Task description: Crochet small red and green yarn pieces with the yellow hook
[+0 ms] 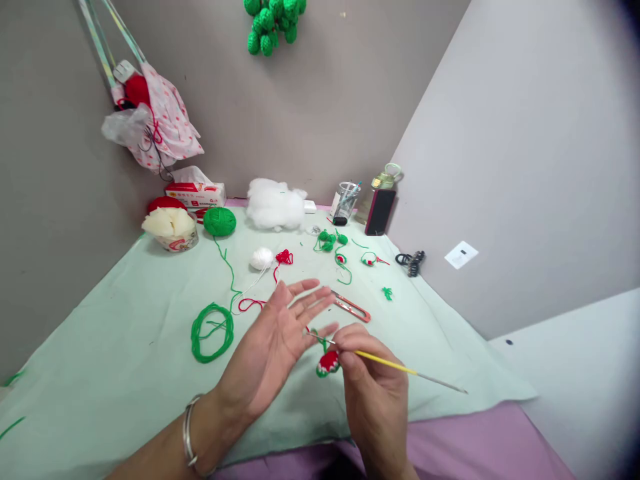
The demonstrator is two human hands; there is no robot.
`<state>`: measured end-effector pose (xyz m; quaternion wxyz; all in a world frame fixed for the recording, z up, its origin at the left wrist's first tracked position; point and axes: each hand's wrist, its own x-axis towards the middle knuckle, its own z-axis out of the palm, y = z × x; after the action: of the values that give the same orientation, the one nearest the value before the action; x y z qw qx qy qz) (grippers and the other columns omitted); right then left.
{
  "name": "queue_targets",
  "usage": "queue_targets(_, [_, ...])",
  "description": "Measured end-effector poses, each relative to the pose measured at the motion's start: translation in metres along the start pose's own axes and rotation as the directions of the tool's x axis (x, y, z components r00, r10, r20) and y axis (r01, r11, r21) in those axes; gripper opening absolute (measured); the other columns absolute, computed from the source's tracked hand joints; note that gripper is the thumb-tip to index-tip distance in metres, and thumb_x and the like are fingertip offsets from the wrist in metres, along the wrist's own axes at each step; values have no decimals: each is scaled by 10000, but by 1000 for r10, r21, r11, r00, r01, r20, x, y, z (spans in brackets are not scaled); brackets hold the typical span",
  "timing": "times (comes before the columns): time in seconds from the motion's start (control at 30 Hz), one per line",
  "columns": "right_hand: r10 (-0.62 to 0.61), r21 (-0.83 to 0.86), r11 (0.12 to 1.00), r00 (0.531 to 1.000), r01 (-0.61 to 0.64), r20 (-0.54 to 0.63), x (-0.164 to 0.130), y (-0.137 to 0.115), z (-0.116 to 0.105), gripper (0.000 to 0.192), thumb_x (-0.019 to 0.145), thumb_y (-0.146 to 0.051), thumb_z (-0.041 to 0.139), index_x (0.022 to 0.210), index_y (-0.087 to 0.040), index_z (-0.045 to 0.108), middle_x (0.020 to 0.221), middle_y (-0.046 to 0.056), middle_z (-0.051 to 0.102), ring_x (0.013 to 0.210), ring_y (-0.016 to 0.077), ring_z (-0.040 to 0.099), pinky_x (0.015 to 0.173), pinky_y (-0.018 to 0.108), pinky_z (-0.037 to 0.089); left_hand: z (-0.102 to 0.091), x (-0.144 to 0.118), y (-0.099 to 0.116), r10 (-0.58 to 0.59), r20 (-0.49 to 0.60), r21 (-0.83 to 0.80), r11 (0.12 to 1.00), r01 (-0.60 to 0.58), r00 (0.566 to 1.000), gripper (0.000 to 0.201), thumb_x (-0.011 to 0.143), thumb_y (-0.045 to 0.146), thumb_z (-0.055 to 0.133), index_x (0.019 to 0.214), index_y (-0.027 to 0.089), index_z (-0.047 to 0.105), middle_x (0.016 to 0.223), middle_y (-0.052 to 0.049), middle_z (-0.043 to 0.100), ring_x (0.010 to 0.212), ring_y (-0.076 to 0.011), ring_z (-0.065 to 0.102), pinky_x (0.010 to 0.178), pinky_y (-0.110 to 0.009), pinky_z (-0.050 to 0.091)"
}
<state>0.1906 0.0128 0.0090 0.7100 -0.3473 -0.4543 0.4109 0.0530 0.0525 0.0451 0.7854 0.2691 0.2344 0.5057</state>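
The right hand [373, 380] pinches a yellow crochet hook [395, 363] between thumb and fingers, its grip closed on the shaft near the working end, while the left hand [280, 347] is spread open, palm up and fingers splayed, holding nothing firmly; green yarn seems to run across its fingers, though the strand is too thin to be sure. Just below the right hand's grip and touching its fingertips hangs a small crocheted piece [327, 363], red with a green edge. Judging by its size and rounded shape, the piece looks well along: the red body is formed and green is being worked at the rim, with the yarn not yet cut. The hook's long axis lies nearly level, slanting slightly down to the right; its hooked tip points left toward the left hand and its grey tail points away to the right. Beyond the grip, farther out on the table [125, 347], lie orange-handled snips [353, 307], a loose green yarn coil [213, 332] off to the left, and a green yarn ball [219, 221] far behind.
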Motion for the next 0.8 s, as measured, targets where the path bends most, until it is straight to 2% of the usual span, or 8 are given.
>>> queue_targets(0.07, [-4,27,1000,1000,4,4,0,-2,1,51,885,-358,846,879,-308,855,754,17,701,705,158,627,601,270,503,-3,10,1,227,-62,59,973,-223,972,445,1059,555,507,824,239,713,1231,-74,780,1472,-301,522,1249,-545,366])
queue_targets(0.13, [-6,12,1000,998,6,-57,2,-2,0,79,865,-380,865,859,-302,853,754,17,703,709,156,625,607,267,502,-12,14,2,436,21,360,836,-414,900,596,1094,518,437,596,244,615,1199,-47,804,1521,-277,455,1328,-516,173])
queue_targets(0.2, [-23,-35,999,993,19,-116,4,1,-3,70,860,-370,871,866,-303,852,780,19,721,741,161,640,648,279,520,-22,10,1,482,254,675,532,-511,838,502,1062,477,542,644,255,710,1319,-46,772,1572,-309,359,1339,-529,15])
queue_targets(0.27, [-51,-83,996,990,40,-133,4,6,-7,33,880,-332,855,907,-312,852,817,19,742,772,166,659,685,289,536,-28,2,-4,422,342,783,367,-503,840,158,937,417,762,906,272,815,1380,-67,731,1549,-351,369,1327,-563,75])
queue_targets(0.4, [-104,-182,980,988,81,-117,2,10,-12,86,927,-252,800,951,-323,842,872,13,754,818,163,685,711,284,546,-23,-10,-15,263,154,756,589,-285,952,480,840,355,859,1291,274,715,1147,-73,711,1194,-302,635,1157,-523,441])
queue_targets(0.5, [-126,-240,966,987,101,-95,3,8,-11,102,931,-236,788,938,-322,841,862,8,747,817,164,695,696,281,547,-18,-12,-22,212,53,668,719,-192,976,581,846,319,834,1389,270,633,974,-14,645,1024,-239,663,1084,-454,519])
queue_targets(0.67, [-113,-273,958,990,87,-80,6,4,-7,74,922,-260,792,909,-307,848,831,14,748,788,176,702,686,299,552,-21,-13,-28,447,168,770,497,-400,878,423,881,204,780,1280,308,685,931,2,656,1015,-226,673,1086,-426,519])
queue_targets(0.8, [-88,-272,960,993,64,-75,6,6,-7,57,919,-296,799,907,-308,853,833,18,757,797,183,697,690,302,546,-23,-15,-27,491,263,827,329,-456,831,269,933,191,732,1180,297,732,919,-11,729,1051,-240,729,1063,-408,549])
